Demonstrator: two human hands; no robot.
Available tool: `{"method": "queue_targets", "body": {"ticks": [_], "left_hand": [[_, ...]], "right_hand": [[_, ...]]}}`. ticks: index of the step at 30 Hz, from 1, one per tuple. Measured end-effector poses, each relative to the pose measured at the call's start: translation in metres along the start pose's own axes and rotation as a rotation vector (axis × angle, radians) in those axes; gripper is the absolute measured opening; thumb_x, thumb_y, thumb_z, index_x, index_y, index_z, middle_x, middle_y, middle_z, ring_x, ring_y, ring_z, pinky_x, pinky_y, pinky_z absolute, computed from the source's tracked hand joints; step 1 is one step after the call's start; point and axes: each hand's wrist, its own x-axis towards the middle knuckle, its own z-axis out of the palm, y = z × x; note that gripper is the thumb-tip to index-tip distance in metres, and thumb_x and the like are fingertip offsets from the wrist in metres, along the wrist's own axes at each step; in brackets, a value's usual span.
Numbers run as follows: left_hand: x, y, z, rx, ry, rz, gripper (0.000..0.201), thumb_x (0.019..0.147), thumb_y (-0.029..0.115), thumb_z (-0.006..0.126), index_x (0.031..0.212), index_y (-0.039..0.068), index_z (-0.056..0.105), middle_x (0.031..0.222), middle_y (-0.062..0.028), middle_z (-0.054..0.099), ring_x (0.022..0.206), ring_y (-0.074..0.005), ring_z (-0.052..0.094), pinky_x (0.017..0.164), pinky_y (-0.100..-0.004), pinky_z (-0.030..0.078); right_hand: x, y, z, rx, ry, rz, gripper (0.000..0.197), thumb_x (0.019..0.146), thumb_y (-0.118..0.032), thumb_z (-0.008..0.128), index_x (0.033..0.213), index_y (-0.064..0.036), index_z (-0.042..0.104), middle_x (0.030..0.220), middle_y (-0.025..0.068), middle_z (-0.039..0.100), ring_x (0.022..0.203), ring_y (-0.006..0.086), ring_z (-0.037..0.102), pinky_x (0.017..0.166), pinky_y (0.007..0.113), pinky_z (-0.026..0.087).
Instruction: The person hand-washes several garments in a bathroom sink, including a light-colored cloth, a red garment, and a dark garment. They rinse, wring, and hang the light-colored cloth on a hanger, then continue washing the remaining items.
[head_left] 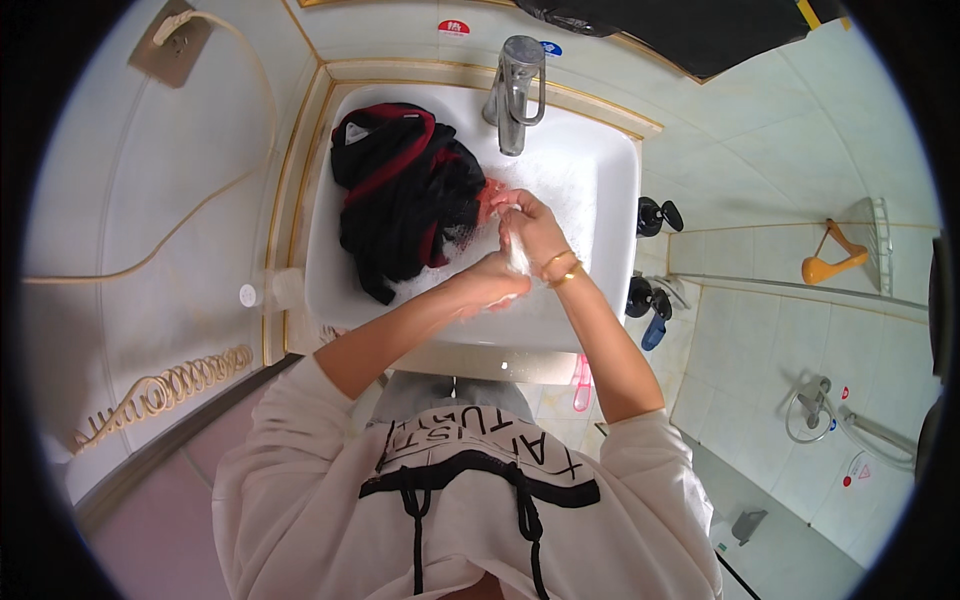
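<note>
White tiled walls enclose a square white sink [610, 200] holding sudsy water. A chrome tap [515, 92] stands at the back rim, closed over the basin.

Garment [405, 190] — black with red trim — lies heaped in the left half of the sink, part of it in the foam. A small red area shows at its right edge, just beside the hands.

Left hand [488, 285]: fingers closed on a strip of white cloth [518, 255], low in the basin.

Right hand [530, 228]: fingers clamped together on the same cloth from above, touching the left hand. Gold bangles [562, 268] sit on the right wrist.

Both sleeves are pushed up past the elbows.

Surroundings — a coiled cord [170, 385] against the left wall, dark pump bottles [655, 215] right of the sink, an orange hanger [832, 262] on the right wall.
</note>
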Motion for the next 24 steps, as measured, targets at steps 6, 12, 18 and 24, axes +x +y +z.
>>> {"method": "queue_targets", "body": {"ticks": [6,12,18,24], "left_hand": [[0.053,-0.044,-0.002,0.724,0.452,0.212,0.063,0.073,0.020,0.062,0.122,-0.001,0.028,0.073,-0.0171,0.057,0.073,-0.0363,0.058,0.064,-0.0400,0.047],[0.050,-0.056,0.017,0.847,0.680,0.303,0.067,0.070,0.024,0.065,0.119,-0.004,0.028,0.085,-0.0230,0.060,0.082,-0.0445,0.056,0.073,-0.0460,0.047],[0.003,-0.013,-0.020,-0.161,-0.030,0.014,0.033,0.078,0.023,0.059,0.100,0.000,0.049,0.065,-0.0002,0.050,0.050,-0.0055,0.046,0.044,-0.0204,0.034],[-0.054,-0.003,0.027,-1.338,-0.661,-0.034,0.034,0.085,0.025,0.050,0.107,0.000,0.044,0.067,0.0023,0.045,0.047,-0.0048,0.043,0.046,-0.0195,0.031]], "right_hand": [[0.021,0.062,-0.011,-0.151,0.507,-0.125,0.009,0.086,-0.010,0.049,0.089,-0.0017,0.050,0.057,0.0041,0.050,0.045,0.0113,0.046,0.043,0.024,0.038],[0.017,0.074,-0.012,-0.055,0.710,-0.145,0.019,0.087,-0.019,0.051,0.089,-0.0008,0.050,0.073,0.0054,0.054,0.064,0.0119,0.050,0.062,0.023,0.043],[-0.008,0.028,-0.015,0.102,-0.028,-0.030,0.045,0.088,-0.037,0.049,0.113,-0.0008,0.048,0.094,0.0072,0.057,0.089,0.0139,0.052,0.079,0.024,0.040],[-0.026,0.010,-0.006,0.738,-0.446,0.011,0.062,0.086,-0.057,0.033,0.124,-0.0099,0.045,0.109,0.0070,0.057,0.106,0.0201,0.049,0.096,0.041,0.031]]}}
